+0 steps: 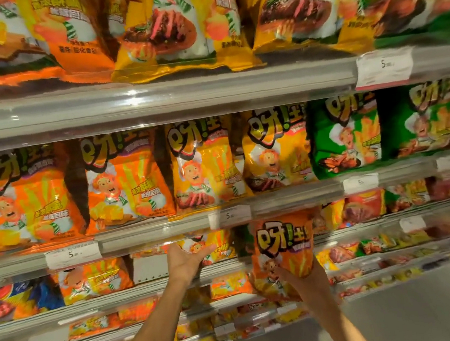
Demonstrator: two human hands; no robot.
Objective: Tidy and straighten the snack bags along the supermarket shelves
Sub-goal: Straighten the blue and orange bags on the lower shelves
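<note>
The right hand (pixel 300 276) grips an orange snack bag (pixel 283 250) below the shelf rail (pixel 169 230); left hand (pixel 185 261), fingers apart, should steady its neighbours.

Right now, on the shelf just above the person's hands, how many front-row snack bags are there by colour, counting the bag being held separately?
Orange bags: 2
Yellow bags: 2
Green bags: 2
Held orange bag in the right hand: 1
Total: 7
A dark red shape at the far right edge is too cut off to count.
</note>
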